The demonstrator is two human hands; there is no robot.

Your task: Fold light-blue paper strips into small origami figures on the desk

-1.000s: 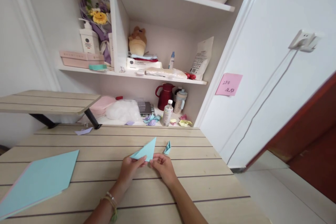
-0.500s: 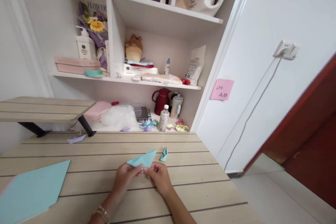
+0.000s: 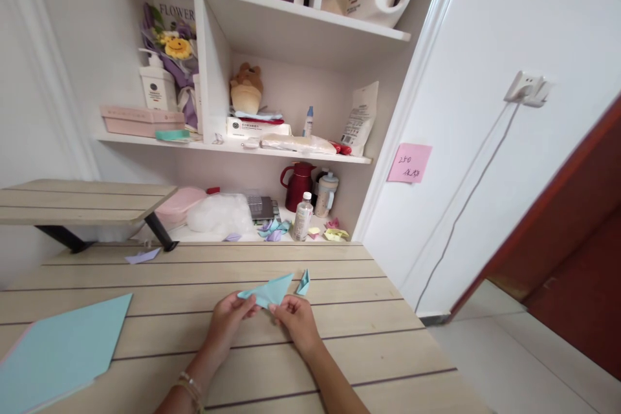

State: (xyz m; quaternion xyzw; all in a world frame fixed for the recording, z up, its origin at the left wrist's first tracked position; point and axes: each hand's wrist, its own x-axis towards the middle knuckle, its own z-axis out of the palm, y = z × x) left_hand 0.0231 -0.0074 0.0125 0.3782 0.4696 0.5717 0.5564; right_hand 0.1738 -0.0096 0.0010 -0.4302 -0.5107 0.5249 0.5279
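Both my hands hold a folded light-blue paper triangle (image 3: pixel 270 289) just above the wooden table (image 3: pixel 339 336). My left hand (image 3: pixel 228 317) pinches its near left edge and my right hand (image 3: pixel 295 317) pinches its near right edge, fingers closed on the paper. The triangle's point aims to the right and away from me. Just beyond it, a small folded blue paper piece (image 3: pixel 303 283) stands on the table.
A stack of light-blue paper sheets (image 3: pixel 58 349) lies at the table's left. A raised wooden shelf stand (image 3: pixel 82 197) sits at the back left, with a small lilac paper piece (image 3: pixel 141 256) near it. Behind are wall shelves (image 3: pixel 291 149) with bottles, a red jug and folded papers.
The paper triangle has tipped from standing upright to lying flatter between my hands. The camera has shifted slightly; my hands stay in the same spot.
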